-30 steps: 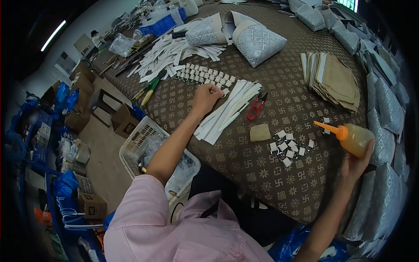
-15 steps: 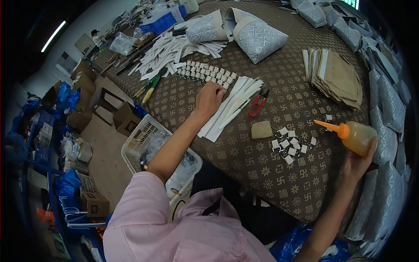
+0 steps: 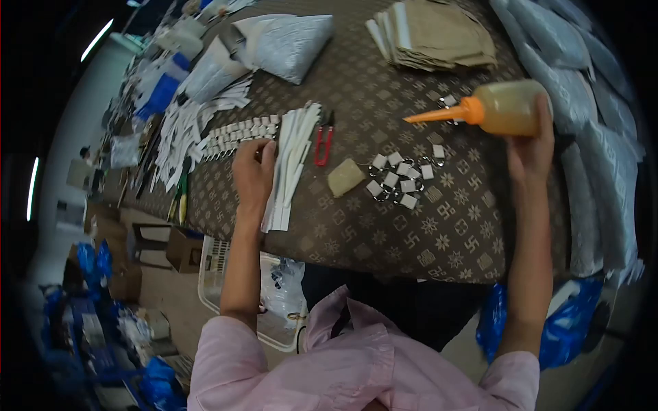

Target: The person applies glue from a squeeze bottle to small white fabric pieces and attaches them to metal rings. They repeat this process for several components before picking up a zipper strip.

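Observation:
My right hand (image 3: 532, 147) is wrapped round the base of a glue bottle (image 3: 510, 108), whose orange nozzle points left. My left hand (image 3: 255, 168) has its fingers curled at the right end of the rows of small pale clips (image 3: 236, 135); whatever they may hold is hidden. Just right of it lies a bundle of white strips (image 3: 291, 164). Beyond the strips are red-handled snips (image 3: 324, 142) and a yellowish block (image 3: 346, 178). A loose pile of white-tabbed clips (image 3: 401, 179) lies between my hands, with a few more behind the nozzle.
Brown fabric pieces (image 3: 445, 34) are stacked at the back of the patterned table (image 3: 384, 240). Silvery patterned bags (image 3: 291, 44) stand back left, by a heap of white strips (image 3: 178, 140). More silvery pieces (image 3: 603, 185) line the right edge. A plastic basket (image 3: 211, 274) sits below the table.
The head view has turned and shifted, so the table items appear further left. The bottle in my right hand is raised, its nozzle now over the table behind the loose clips. My left hand remains by the clip rows.

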The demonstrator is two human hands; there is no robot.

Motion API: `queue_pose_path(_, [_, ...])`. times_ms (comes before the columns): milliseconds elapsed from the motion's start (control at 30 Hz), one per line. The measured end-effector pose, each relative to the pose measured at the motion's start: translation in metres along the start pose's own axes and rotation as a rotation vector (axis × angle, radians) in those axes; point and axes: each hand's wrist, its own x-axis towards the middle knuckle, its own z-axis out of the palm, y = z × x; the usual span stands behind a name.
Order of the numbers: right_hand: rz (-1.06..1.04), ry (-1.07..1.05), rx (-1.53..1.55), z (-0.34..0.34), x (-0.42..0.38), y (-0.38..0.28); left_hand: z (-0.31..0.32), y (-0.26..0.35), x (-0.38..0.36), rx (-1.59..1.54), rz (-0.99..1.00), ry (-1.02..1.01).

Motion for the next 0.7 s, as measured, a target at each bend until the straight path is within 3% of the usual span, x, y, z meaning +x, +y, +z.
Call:
queue_pose_path(67, [-0.010, 0.039, 0.008, 0.005, -0.005, -0.001, 0.002, 0.032, 0.001, -0.122, 0.013, -0.071])
queue_pose_path(233, [-0.077, -0.001, -0.066, 0.016, -0.012, -0.007, 0.048, 0.109, 0.005, -0.246, 0.281, -0.603])
queue_pose_path(333, [-0.089, -0.011, -0.060, 0.012, -0.009, -0.010, 0.090, 0.141, 0.009, -0.232, 0.374, -0.713])
queue_pose_path(567, [-0.104, 0.017, 0.002, 0.004, -0.003, -0.010, 0.118, 0.163, -0.002, -0.100, 0.448, -0.705])
queue_pose_path(667, [-0.088, 0.123, -0.042, 0.019, -0.013, -0.017, 0.118, 0.165, -0.004, -0.091, 0.476, -0.664])
queue_pose_path(700, [-0.085, 0.149, -0.063, 0.026, -0.016, -0.020, 0.116, 0.168, -0.004, -0.186, 0.399, -0.695])
